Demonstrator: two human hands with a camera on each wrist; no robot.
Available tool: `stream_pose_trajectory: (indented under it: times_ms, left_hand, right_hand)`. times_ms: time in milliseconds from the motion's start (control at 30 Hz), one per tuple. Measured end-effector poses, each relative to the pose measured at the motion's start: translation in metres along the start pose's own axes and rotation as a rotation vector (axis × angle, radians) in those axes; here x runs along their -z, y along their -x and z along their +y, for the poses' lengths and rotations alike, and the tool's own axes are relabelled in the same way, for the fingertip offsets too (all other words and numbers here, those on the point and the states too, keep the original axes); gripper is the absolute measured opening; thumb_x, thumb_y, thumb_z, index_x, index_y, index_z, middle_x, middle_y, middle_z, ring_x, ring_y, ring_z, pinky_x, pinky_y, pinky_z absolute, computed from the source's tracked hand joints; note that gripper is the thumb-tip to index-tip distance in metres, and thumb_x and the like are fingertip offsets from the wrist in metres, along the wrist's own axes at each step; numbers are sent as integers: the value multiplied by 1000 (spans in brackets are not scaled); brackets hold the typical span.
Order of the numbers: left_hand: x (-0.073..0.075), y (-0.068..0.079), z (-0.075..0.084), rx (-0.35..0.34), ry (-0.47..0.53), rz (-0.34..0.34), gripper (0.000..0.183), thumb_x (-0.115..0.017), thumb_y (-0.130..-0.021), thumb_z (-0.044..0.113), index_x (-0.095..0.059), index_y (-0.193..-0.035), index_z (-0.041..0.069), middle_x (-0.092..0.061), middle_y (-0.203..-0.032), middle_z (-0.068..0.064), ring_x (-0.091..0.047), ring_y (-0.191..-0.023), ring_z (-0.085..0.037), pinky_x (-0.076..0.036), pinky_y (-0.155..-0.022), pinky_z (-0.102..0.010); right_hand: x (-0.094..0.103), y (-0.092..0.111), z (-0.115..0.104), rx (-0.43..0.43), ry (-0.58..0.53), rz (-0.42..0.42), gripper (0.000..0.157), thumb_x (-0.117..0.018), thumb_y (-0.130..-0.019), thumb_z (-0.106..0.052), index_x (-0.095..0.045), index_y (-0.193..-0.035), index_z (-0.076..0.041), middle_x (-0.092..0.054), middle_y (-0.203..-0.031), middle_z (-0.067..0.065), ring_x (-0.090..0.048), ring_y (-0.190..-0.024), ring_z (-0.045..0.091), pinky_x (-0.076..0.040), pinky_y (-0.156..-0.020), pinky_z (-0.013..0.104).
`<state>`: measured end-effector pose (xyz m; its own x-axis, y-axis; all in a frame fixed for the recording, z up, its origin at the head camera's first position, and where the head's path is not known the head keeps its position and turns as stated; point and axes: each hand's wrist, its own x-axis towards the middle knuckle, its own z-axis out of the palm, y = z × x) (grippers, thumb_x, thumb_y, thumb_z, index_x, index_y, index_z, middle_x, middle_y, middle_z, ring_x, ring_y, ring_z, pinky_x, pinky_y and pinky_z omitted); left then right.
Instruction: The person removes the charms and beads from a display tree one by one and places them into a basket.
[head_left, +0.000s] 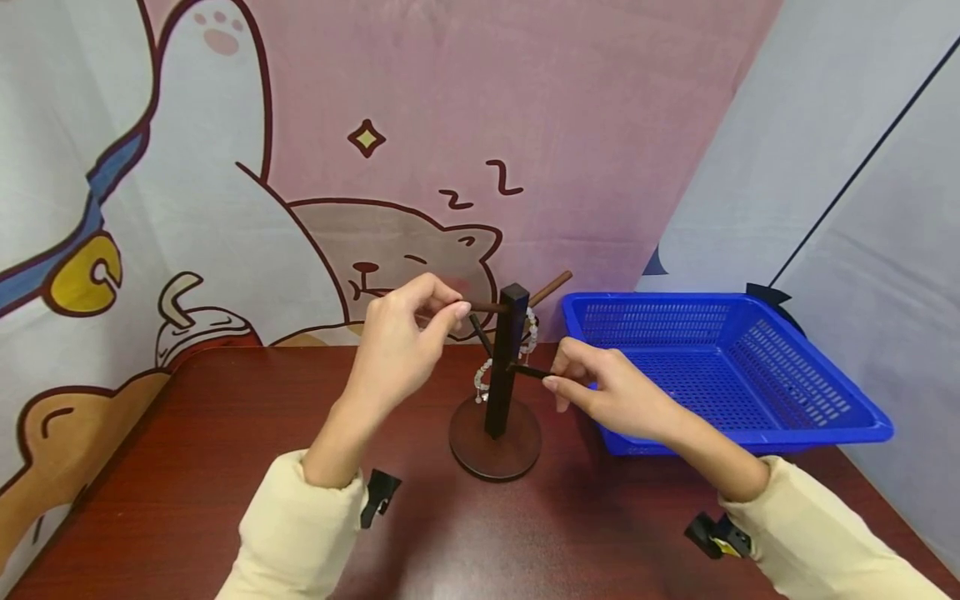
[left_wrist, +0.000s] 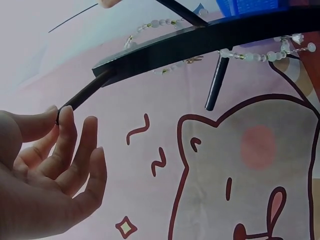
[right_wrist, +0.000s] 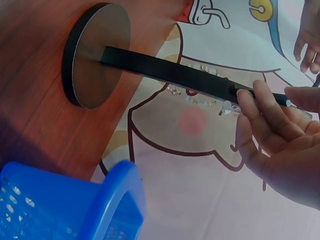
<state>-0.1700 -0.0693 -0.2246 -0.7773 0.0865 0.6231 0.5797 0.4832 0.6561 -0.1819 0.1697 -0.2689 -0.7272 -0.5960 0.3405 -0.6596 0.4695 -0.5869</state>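
A dark wooden jewellery stand (head_left: 504, 367) rises upright from a round base (head_left: 495, 454), with several pegs sticking out of its post. My left hand (head_left: 408, 329) pinches the tip of the upper left peg (left_wrist: 86, 92) between thumb and forefinger, its other fingers loosely bent. Lower on the post, my right hand (head_left: 600, 383) pinches the end of the right-hand peg (head_left: 531, 371) with thumb and fingertips. Two beaded bracelets hang behind the post: one bracelet (head_left: 532, 333) at the upper right, another bracelet (head_left: 481, 379) lower on the left.
A blue plastic basket (head_left: 750, 435) stands right of the stand on the reddish-brown table (head_left: 247, 450), close behind my right hand. A cartoon-printed cloth (head_left: 600, 125) hangs along the table's back edge. Small black devices (head_left: 381, 498) sit at both sleeve cuffs.
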Motion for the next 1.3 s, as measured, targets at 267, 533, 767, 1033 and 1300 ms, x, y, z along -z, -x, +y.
stream_pose_trajectory:
  times_ms: [267,533,767,1033,1300]
  left_hand:
    - [5,-4,-6,22,-4,-21,4,-66,-83,9,-66,-82,5,-65,-66,-2,-61,-62,-14,-43,-56,-30]
    - [6,-9,-9,50,-3,-39,5,-64,-85,9,-66,-84,5,-64,-65,-4,-59,-60,-13,-40,-54,-29]
    - [6,-14,-13,82,7,-64,6,-63,-86,11,-66,-85,7,-65,-66,-4,-54,-56,-14,-37,-50,-27]
    - [7,-23,-16,91,-50,-97,7,-62,-87,13,-66,-86,7,-64,-68,-2,-54,-63,-15,-37,-59,-29]
    - [7,-28,-19,97,-60,-109,6,-62,-86,10,-66,-87,6,-65,-70,-3,-55,-65,-16,-37,-63,-30]
  right_hand:
    - [-5,-2,-4,3,1,12,13,-59,-88,-7,-51,-80,-14,-60,-63,-9,-55,-56,5,-40,-52,26]
    - [-10,-2,-7,-1,0,17,15,-59,-88,-9,-50,-78,-15,-59,-62,-8,-53,-53,4,-39,-50,26]
    - [-13,-2,-9,-26,-33,7,15,-58,-89,-11,-50,-77,-15,-59,-62,-9,-54,-53,5,-39,-51,26]
    - [-18,-3,-10,-21,-44,-3,14,-58,-90,-13,-51,-78,-15,-58,-62,-9,-48,-50,5,-34,-45,24]
    - [-21,-7,-10,-12,-43,-3,14,-58,-90,-14,-51,-78,-16,-58,-61,-8,-48,-47,7,-33,-44,23]
